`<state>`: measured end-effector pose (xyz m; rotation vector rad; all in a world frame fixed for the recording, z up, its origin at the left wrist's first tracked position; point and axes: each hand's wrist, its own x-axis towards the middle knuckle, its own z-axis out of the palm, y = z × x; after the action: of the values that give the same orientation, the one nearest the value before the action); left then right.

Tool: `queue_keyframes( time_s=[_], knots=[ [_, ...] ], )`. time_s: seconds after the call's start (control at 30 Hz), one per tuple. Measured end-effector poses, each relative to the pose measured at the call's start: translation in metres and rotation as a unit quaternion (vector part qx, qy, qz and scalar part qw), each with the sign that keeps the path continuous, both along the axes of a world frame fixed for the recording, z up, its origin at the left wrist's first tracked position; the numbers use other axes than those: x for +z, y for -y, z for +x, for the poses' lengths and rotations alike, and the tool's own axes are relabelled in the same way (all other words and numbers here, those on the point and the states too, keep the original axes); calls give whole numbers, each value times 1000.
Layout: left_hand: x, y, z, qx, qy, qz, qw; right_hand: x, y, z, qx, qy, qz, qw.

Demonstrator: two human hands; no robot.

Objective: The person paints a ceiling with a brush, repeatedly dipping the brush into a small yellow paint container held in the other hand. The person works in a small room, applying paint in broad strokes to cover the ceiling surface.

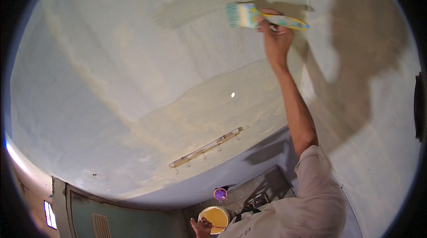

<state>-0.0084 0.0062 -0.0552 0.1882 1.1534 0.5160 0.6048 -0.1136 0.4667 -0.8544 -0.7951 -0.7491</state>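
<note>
My right hand (279, 38) is raised high and closed round the handle of a wide paintbrush (247, 15). The brush has green-blue bristles, a whitish band and a handle smeared with yellow and blue; its bristles point left at the wall (178, 64). A darker, wet-looking streak (195, 4) runs across the wall beside the bristles. Low in the view, my left hand (202, 228) is at the rim of a bucket (230, 213) of yellow-orange paint. Its fingers are curled at a thin reddish bar that crosses the bucket's top, seemingly the bucket handle.
A wooden rail with hooks (204, 148) is fixed lower on the wall. The side wall (378, 118) meets it at my right, carrying my shadow. Below are a small purple container (220, 194), a dark-framed object (262, 196) and a greenish door (129, 216).
</note>
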Motion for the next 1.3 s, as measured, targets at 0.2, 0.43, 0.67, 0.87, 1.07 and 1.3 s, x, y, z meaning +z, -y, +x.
queue_keyframes(
  time_s=[0.2,0.43,0.67,0.87,1.07,1.3],
  knots=[
    [15,6,9,13,8,5,1000,-7,33,28,-131,-17,19,991],
    [13,9,9,14,3,31,999,-16,-57,-57,-324,183,-116,921],
    [18,14,12,14,2,26,1000,-9,-115,-140,-159,221,-105,956],
    [13,20,-2,29,6,15,999,2,-73,-81,95,22,10,995],
    [17,18,0,10,-5,18,1000,-1,-13,-11,-83,-27,33,996],
    [23,16,-4,5,-9,28,1000,-6,1,-3,-348,105,1,931]
  ],
)
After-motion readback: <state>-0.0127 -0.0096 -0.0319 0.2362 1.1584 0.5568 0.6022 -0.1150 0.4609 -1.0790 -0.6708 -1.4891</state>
